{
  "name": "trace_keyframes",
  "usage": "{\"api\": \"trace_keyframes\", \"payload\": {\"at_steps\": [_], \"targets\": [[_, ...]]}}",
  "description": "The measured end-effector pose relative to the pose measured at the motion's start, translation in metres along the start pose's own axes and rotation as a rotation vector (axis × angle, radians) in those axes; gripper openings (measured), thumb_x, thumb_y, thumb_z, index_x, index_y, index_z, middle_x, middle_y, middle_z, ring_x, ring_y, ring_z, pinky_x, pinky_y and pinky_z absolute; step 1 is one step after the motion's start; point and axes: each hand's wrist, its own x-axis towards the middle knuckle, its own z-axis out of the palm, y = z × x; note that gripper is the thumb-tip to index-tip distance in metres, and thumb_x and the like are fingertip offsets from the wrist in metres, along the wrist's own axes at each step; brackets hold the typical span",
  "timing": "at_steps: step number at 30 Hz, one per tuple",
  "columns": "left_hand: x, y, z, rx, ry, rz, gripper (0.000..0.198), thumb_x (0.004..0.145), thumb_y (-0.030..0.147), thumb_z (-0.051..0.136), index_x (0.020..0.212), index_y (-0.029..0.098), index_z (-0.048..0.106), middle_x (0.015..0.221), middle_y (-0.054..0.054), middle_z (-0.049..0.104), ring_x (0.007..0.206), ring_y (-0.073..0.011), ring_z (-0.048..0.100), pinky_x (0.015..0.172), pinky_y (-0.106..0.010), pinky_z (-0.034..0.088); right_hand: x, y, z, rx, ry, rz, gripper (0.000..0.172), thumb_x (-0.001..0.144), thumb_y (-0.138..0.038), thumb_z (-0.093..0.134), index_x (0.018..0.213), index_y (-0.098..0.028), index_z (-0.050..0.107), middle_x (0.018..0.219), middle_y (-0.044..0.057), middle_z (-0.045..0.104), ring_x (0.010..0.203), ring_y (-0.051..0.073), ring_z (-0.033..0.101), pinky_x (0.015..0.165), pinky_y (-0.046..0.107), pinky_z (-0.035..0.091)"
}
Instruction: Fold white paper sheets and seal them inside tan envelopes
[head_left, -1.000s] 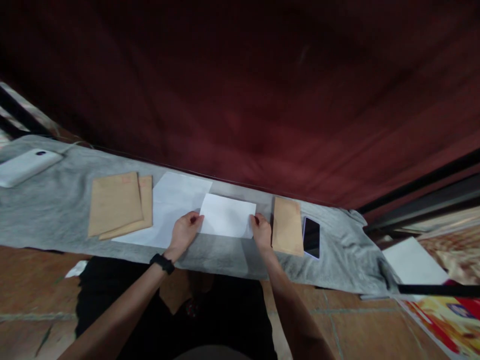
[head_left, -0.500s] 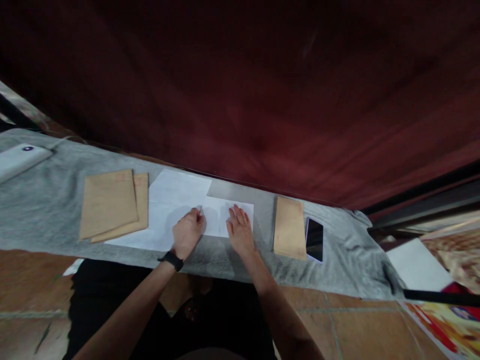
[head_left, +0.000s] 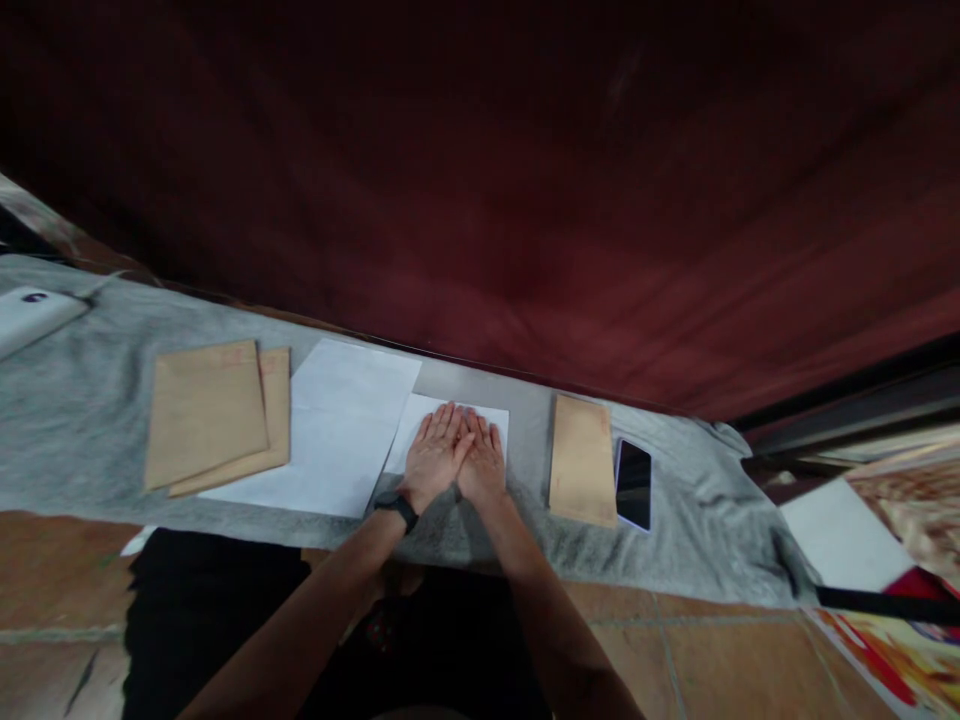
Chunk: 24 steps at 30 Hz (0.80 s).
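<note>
Both my hands lie flat, side by side, on a small white sheet of paper (head_left: 405, 436) in the middle of the bench. My left hand (head_left: 437, 455), with a black band on its wrist, has its fingers stretched out over the sheet. Touching it, my right hand (head_left: 481, 462) rests palm down with straight fingers. Much of the small sheet is hidden under them. Just left lies a larger white sheet (head_left: 341, 430), partly under two brown envelopes (head_left: 206, 410). Right of my hands is another brown envelope (head_left: 582, 460).
A grey cloth (head_left: 697, 520) covers the long narrow bench. Beside the right envelope lies a phone (head_left: 634, 484). A white device (head_left: 34, 318) with a cable is at the far left. A dark red curtain (head_left: 480, 200) hangs along the back edge.
My left hand has moved right, from pinching at the small sheet's left edge to lying flat next to my right hand. My right hand stays on the small sheet.
</note>
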Motion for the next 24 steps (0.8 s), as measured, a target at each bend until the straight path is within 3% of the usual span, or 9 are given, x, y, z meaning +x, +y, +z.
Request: {"api": "trace_keyframes", "payload": {"at_steps": [8, 15, 19, 22, 24], "targets": [[-0.003, -0.022, -0.001, 0.053, 0.102, -0.168, 0.068, 0.1, 0.043, 0.029, 0.152, -0.002, 0.035, 0.16, -0.024, 0.033, 0.153, -0.0316, 0.024, 0.124, -0.05, 0.02, -0.002, 0.031, 0.002, -0.002, 0.184, 0.133, 0.054, 0.106, -0.031, 0.033, 0.155, -0.01, 0.036, 0.16, 0.015, 0.036, 0.149, 0.026, 0.034, 0.123, 0.049, 0.022], [-0.015, -0.031, -0.006, -0.001, 0.167, -0.263, 0.068, 0.098, 0.039, 0.036, 0.155, 0.003, 0.031, 0.161, -0.024, 0.032, 0.153, -0.0335, 0.024, 0.123, -0.056, 0.02, -0.015, 0.054, -0.008, 0.007, 0.294, 0.223, 0.053, 0.105, -0.03, 0.038, 0.152, -0.005, 0.04, 0.156, 0.022, 0.041, 0.146, 0.031, 0.039, 0.12, 0.055, 0.028], [-0.018, -0.031, -0.012, -0.032, 0.188, -0.263, 0.067, 0.097, 0.039, 0.035, 0.152, 0.0, 0.036, 0.16, -0.025, 0.033, 0.153, -0.0348, 0.023, 0.123, -0.055, 0.019, -0.034, 0.034, -0.013, 0.029, 0.34, 0.222, 0.052, 0.104, -0.024, 0.038, 0.152, -0.004, 0.039, 0.159, 0.022, 0.035, 0.149, 0.031, 0.033, 0.121, 0.055, 0.027], [-0.022, -0.031, -0.018, -0.078, 0.192, -0.236, 0.062, 0.097, 0.035, 0.035, 0.149, 0.003, 0.04, 0.159, -0.024, 0.037, 0.152, -0.0343, 0.027, 0.122, -0.055, 0.023, -0.056, 0.005, -0.007, 0.067, 0.253, 0.007, 0.057, 0.102, -0.032, 0.046, 0.155, -0.013, 0.038, 0.163, 0.015, 0.031, 0.152, 0.029, 0.028, 0.123, 0.052, 0.025], [-0.029, -0.031, -0.021, -0.136, 0.213, -0.232, 0.06, 0.095, 0.03, 0.037, 0.148, 0.004, 0.041, 0.157, -0.024, 0.04, 0.15, -0.0333, 0.032, 0.121, -0.054, 0.027, -0.068, -0.011, -0.001, 0.081, 0.207, -0.059, 0.059, 0.101, -0.038, 0.051, 0.154, -0.014, 0.039, 0.163, 0.015, 0.031, 0.151, 0.029, 0.029, 0.123, 0.051, 0.025]]}}
